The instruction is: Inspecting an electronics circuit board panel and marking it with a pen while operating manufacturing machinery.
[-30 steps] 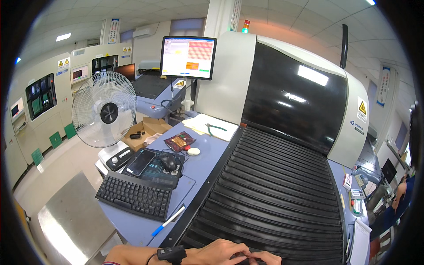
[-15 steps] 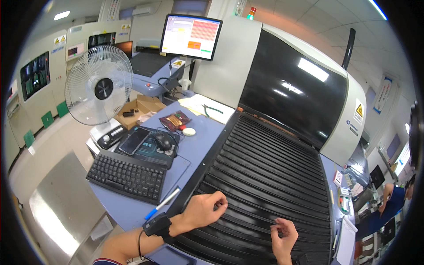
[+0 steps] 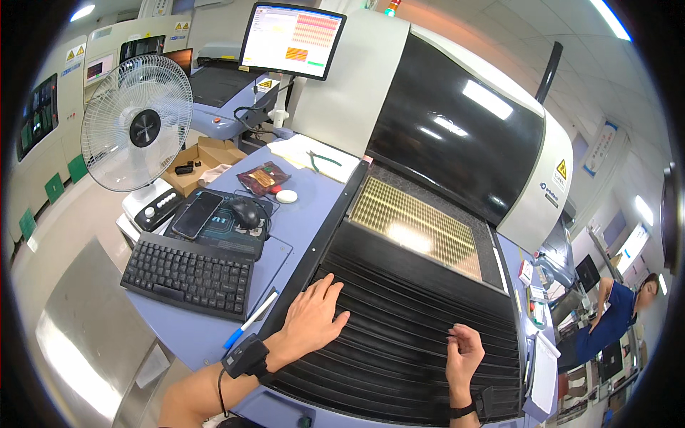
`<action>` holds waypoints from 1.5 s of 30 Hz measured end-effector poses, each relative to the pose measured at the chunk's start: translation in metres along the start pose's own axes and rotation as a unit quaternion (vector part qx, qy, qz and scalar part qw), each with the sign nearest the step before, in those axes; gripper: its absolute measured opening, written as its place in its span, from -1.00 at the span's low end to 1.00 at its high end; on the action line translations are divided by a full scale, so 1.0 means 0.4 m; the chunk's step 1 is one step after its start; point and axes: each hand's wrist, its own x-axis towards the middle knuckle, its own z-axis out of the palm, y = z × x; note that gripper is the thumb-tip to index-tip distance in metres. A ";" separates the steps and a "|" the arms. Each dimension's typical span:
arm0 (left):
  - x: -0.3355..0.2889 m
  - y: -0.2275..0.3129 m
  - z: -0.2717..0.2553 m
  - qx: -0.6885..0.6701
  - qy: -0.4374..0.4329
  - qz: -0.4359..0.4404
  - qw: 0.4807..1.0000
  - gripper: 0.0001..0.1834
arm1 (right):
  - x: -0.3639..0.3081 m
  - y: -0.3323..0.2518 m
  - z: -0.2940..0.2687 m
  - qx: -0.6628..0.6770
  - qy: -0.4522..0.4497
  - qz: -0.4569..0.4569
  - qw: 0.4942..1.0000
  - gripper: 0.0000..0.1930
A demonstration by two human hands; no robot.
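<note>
My left hand point(image 3: 314, 321) lies flat, fingers spread, on the black ribbed roll shutter point(image 3: 399, 314) of a large machine. A black band with a small device sits on that wrist. My right hand point(image 3: 464, 351) rests farther right on the same slats, fingers loosely curled and holding nothing. Beyond the shutter's far edge a gold grid panel point(image 3: 414, 225) lies uncovered. It sits below the machine's dark glossy hood point(image 3: 457, 135).
Left of the machine is a blue desk with a black keyboard point(image 3: 189, 274), mouse point(image 3: 246, 212), phone point(image 3: 196, 214) and blue-capped pen point(image 3: 250, 321). A white fan point(image 3: 135, 121), cardboard box point(image 3: 203, 160) and monitor point(image 3: 292, 39) stand behind. A person in blue point(image 3: 614, 314) works at far right.
The shutter has slid toward me, uncovering the gold grid at its far end. Both my hands have come up from the near edge onto the slats.
</note>
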 end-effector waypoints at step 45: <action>-0.003 -0.044 0.043 0.073 -0.087 0.112 0.987 -0.20 | 0.045 -0.029 0.006 -0.222 -0.224 0.119 0.941 -0.55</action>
